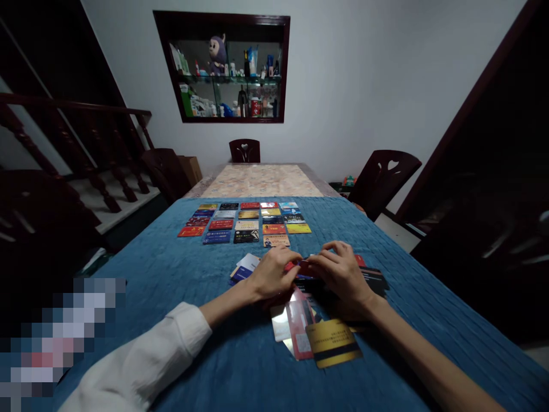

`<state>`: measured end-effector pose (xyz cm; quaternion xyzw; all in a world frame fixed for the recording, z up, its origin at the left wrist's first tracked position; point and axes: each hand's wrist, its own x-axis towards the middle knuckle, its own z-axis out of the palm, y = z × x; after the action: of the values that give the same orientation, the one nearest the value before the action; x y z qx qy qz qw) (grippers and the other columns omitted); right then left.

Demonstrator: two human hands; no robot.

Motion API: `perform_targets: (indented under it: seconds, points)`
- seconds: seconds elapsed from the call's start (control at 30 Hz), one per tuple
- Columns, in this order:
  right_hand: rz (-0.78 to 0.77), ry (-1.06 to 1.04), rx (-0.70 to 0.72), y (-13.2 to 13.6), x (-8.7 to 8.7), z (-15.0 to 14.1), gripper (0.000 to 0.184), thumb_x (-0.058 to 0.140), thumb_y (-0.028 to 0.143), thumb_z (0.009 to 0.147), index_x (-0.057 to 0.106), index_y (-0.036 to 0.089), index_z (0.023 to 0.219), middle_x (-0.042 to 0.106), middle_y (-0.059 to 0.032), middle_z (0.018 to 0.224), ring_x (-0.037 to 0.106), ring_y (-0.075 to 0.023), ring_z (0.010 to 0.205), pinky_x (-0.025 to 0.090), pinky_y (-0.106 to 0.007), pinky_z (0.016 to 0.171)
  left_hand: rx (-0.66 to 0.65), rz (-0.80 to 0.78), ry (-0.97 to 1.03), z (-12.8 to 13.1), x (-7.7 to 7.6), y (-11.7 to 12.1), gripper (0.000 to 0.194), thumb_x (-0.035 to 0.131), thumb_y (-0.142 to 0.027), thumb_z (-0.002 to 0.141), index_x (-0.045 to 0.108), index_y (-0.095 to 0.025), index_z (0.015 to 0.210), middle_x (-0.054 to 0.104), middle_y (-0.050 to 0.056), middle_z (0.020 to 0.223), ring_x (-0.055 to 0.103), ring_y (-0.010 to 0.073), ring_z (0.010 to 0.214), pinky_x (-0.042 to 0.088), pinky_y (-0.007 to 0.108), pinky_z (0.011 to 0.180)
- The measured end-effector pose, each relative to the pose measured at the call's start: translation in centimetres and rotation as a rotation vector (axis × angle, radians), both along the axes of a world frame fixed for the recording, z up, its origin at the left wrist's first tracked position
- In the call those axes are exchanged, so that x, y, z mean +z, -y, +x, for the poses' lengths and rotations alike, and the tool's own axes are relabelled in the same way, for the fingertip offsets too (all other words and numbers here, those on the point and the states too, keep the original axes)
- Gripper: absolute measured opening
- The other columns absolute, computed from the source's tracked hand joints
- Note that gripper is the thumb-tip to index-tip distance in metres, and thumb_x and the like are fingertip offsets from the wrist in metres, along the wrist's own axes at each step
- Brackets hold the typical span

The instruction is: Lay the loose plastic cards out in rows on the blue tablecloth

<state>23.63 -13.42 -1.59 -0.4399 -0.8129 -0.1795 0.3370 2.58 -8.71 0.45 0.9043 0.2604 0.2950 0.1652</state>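
Both of my hands meet over a loose pile of plastic cards [326, 340] on a blue cloth [171, 297]. My left hand [271, 274] and my right hand [341, 274] pinch the same red card [302, 268] between their fingertips, each at one end. Under and around the hands lie more cards: a gold one nearest me, a pink one, a blue and white one [245, 266] on the left, dark ones [374, 277] on the right. Farther away a grid of cards [246, 223] lies face up in neat rows.
The table runs on beyond the blue cloth with a patterned top [261, 180]. Dark wooden chairs stand at the far end [244, 150], on the right [384, 177] and on the left [165, 171]. A stair railing [72, 149] is at left; a wall shelf [227, 68] holds bottles and a toy.
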Motion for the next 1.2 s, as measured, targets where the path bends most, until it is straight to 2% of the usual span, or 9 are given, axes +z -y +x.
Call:
perform_targets:
  seconds: [0.23, 0.43, 0.57, 0.87, 1.2]
  points:
    - [0.003, 0.026, 0.039, -0.3, -0.6, -0.8, 0.014, 0.057, 0.024, 0.096, 0.070, 0.025, 0.094, 0.071, -0.0026, 0.082, 0.055, -0.0226, 0.094, 0.034, -0.042, 0.089, 0.032, -0.010, -0.089, 0.3, -0.9, 0.1, 0.014, 0.057, -0.016, 0.090, 0.070, -0.017, 0.091, 0.071, 0.006, 0.089, 0.060, 0.0187, 0.087, 0.047, 0.031, 0.081]
    - [0.010, 0.023, 0.032, -0.2, -0.8, -1.0, 0.016, 0.054, 0.022, 0.096, 0.069, 0.025, 0.098, 0.071, -0.0028, 0.083, 0.055, -0.0233, 0.095, 0.034, -0.042, 0.089, 0.052, -0.013, -0.126, 0.3, -1.5, -0.1, 0.015, 0.055, -0.017, 0.091, 0.070, -0.016, 0.091, 0.070, 0.007, 0.087, 0.060, 0.0192, 0.087, 0.047, 0.031, 0.080]
    - [0.008, 0.050, 0.023, -0.1, -1.1, -0.8, 0.019, 0.052, 0.021, 0.097, 0.067, 0.025, 0.108, 0.073, -0.0040, 0.092, 0.053, -0.0246, 0.097, 0.034, -0.044, 0.091, 0.065, -0.025, -0.101, 0.2, -1.4, -0.2, 0.016, 0.054, -0.017, 0.092, 0.070, -0.016, 0.090, 0.070, 0.007, 0.087, 0.060, 0.0193, 0.087, 0.047, 0.031, 0.080]
    - [0.028, 0.117, -0.105, 0.1, -1.4, 0.3, 0.034, 0.055, 0.017, 0.089, 0.057, 0.022, 0.123, 0.066, -0.0100, 0.111, 0.049, -0.0296, 0.105, 0.035, -0.048, 0.093, 0.124, -0.010, 0.003, -0.5, -0.9, -1.6, 0.013, 0.054, -0.011, 0.086, 0.066, -0.017, 0.085, 0.067, 0.005, 0.086, 0.060, 0.0183, 0.084, 0.048, 0.031, 0.081]
    - [0.182, 0.119, -0.170, 0.2, -1.3, -0.4, 0.032, 0.053, 0.017, 0.091, 0.055, 0.022, 0.122, 0.059, -0.0108, 0.111, 0.049, -0.0274, 0.104, 0.038, -0.045, 0.093, 0.115, 0.023, 0.055, -0.8, -0.4, -1.9, 0.014, 0.052, -0.006, 0.083, 0.061, -0.017, 0.080, 0.066, 0.005, 0.084, 0.059, 0.0189, 0.084, 0.048, 0.031, 0.080]
